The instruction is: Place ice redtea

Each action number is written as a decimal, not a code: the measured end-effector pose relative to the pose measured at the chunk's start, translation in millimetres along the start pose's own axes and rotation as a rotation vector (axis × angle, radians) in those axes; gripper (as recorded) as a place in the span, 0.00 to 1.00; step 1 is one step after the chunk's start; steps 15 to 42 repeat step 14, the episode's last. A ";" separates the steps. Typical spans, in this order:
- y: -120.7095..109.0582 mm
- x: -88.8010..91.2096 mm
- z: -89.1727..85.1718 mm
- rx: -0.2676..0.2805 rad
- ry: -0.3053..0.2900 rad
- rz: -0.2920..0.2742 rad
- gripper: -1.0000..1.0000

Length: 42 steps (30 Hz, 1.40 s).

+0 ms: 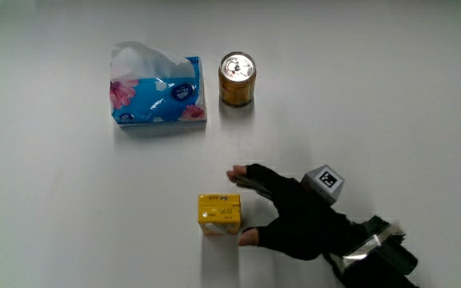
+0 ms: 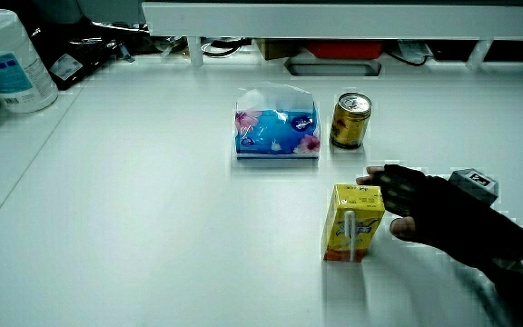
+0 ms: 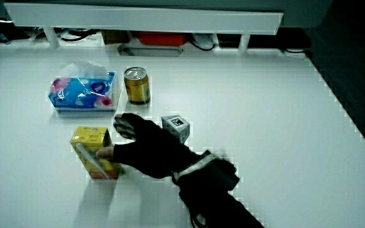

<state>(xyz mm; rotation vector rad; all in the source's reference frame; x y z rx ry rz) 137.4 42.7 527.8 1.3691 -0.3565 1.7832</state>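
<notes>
A yellow ice red tea carton (image 1: 218,214) stands upright on the white table, nearer to the person than the tissue pack and the can; both side views show it too (image 2: 352,222) (image 3: 93,152). The gloved hand (image 1: 282,214) rests right beside the carton with fingers spread. Its thumb tip lies close to the carton's base and its fingertips reach past the carton's upper edge. Nothing is held. The hand (image 2: 425,211) (image 3: 144,149) sits low over the table, with the patterned cube (image 1: 323,181) on its back.
A blue flowered tissue pack (image 1: 157,94) and a gold can (image 1: 237,78) stand side by side, farther from the person than the carton. A large white tub (image 2: 5,60) stands at the table's edge in a side view. A low partition (image 2: 334,18) bounds the table.
</notes>
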 end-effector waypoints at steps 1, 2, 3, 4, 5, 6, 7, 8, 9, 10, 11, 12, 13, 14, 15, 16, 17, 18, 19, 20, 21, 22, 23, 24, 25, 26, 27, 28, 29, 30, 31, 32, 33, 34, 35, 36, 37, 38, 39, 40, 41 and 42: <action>-1.5 -4.1 2.5 -0.006 -0.009 -0.011 0.00; -3.0 -8.1 5.1 -0.013 -0.018 -0.021 0.00; -5.0 -13.0 7.3 -0.017 -0.040 -0.031 0.00; -7.2 -17.8 9.5 -0.014 -0.058 -0.041 0.00; -8.7 -22.8 10.7 -0.027 -0.043 -0.043 0.00; -11.1 -25.5 14.3 -0.035 -0.064 -0.057 0.00; -13.8 -29.8 16.4 -0.037 -0.061 -0.064 0.00; -16.9 -29.5 21.8 -0.042 -0.069 -0.080 0.00; -20.6 -31.8 25.9 -0.043 -0.076 -0.090 0.00; -24.4 -34.1 30.0 -0.043 -0.083 -0.099 0.00; -28.1 -36.4 34.1 -0.044 -0.090 -0.108 0.00; -31.9 -38.7 38.2 -0.045 -0.096 -0.118 0.00; -35.6 -41.0 42.3 -0.045 -0.103 -0.127 0.00; -39.7 -40.9 48.1 -0.038 -0.131 -0.139 0.00; -39.7 -40.9 48.1 -0.038 -0.131 -0.139 0.00; -39.7 -40.9 48.1 -0.038 -0.131 -0.139 0.00; -39.7 -40.9 48.1 -0.038 -0.131 -0.139 0.00; -39.7 -40.9 48.1 -0.038 -0.131 -0.139 0.00; -39.7 -40.9 48.1 -0.038 -0.131 -0.139 0.00; -39.7 -40.9 48.1 -0.038 -0.131 -0.139 0.00; -39.7 -40.9 48.1 -0.038 -0.131 -0.139 0.00; -39.7 -40.9 48.1 -0.038 -0.131 -0.139 0.00; -39.7 -40.9 48.1 -0.038 -0.131 -0.139 0.00; -39.7 -40.9 48.1 -0.038 -0.131 -0.139 0.00; -39.7 -40.9 48.1 -0.038 -0.131 -0.139 0.00; -39.7 -40.9 48.1 -0.038 -0.131 -0.139 0.00; -39.7 -40.9 48.1 -0.038 -0.131 -0.139 0.00; -39.7 -40.9 48.1 -0.038 -0.131 -0.139 0.00; -39.7 -40.9 48.1 -0.038 -0.131 -0.139 0.00; -39.7 -40.9 48.1 -0.038 -0.131 -0.139 0.00; -39.7 -40.9 48.1 -0.038 -0.131 -0.139 0.00; -39.7 -40.9 48.1 -0.038 -0.131 -0.139 0.00; -39.7 -40.9 48.1 -0.038 -0.131 -0.139 0.00; -39.7 -40.9 48.1 -0.038 -0.131 -0.139 0.00; -39.7 -40.9 48.1 -0.038 -0.131 -0.139 0.00; -39.7 -40.9 48.1 -0.038 -0.131 -0.139 0.00; -39.7 -40.9 48.1 -0.038 -0.131 -0.139 0.00; -39.7 -40.9 48.1 -0.038 -0.131 -0.139 0.00; -39.7 -40.9 48.1 -0.038 -0.131 -0.139 0.00; -39.7 -40.9 48.1 -0.038 -0.131 -0.139 0.00; -39.7 -40.9 48.1 -0.038 -0.131 -0.139 0.00; -39.7 -40.9 48.1 -0.038 -0.131 -0.139 0.00</action>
